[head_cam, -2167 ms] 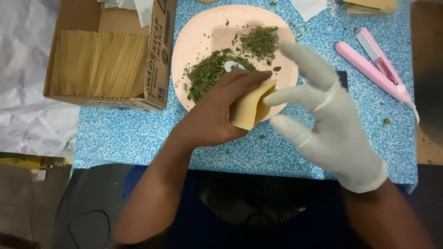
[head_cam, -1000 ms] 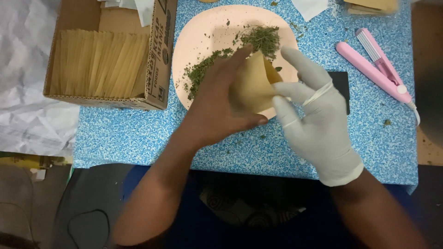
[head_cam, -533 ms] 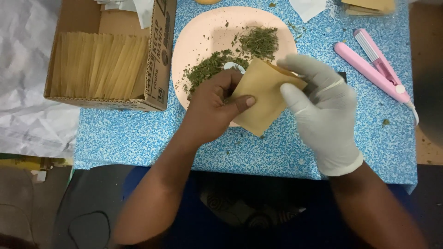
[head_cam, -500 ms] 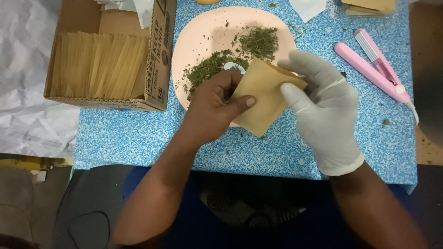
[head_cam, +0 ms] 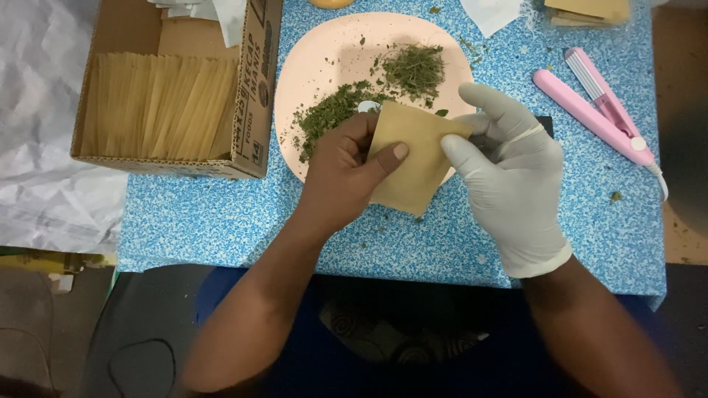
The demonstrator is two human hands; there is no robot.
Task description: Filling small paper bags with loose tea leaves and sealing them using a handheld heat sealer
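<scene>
A small tan paper pouch (head_cam: 417,158) is held flat over the near rim of a pale pink plate (head_cam: 317,59). My bare left hand (head_cam: 343,173) grips its left side, thumb across the front. My right hand (head_cam: 512,177), in a white glove, pinches the pouch's upper right corner. Dried green herbs (head_cam: 335,114) lie in loose heaps on the plate, just beyond the pouch; a second heap (head_cam: 414,68) sits farther back.
A cardboard box (head_cam: 254,96) packed with several tan pouches stands at the left on the blue speckled table (head_cam: 206,221). A pink flat-iron sealer (head_cam: 594,107) lies at the right. White paper (head_cam: 490,11) and more pouches (head_cam: 590,9) sit at the far edge.
The pouch was held open like a cone over the herbs; it has since been flattened and drawn toward me, with both hands now pinching it at its sides.
</scene>
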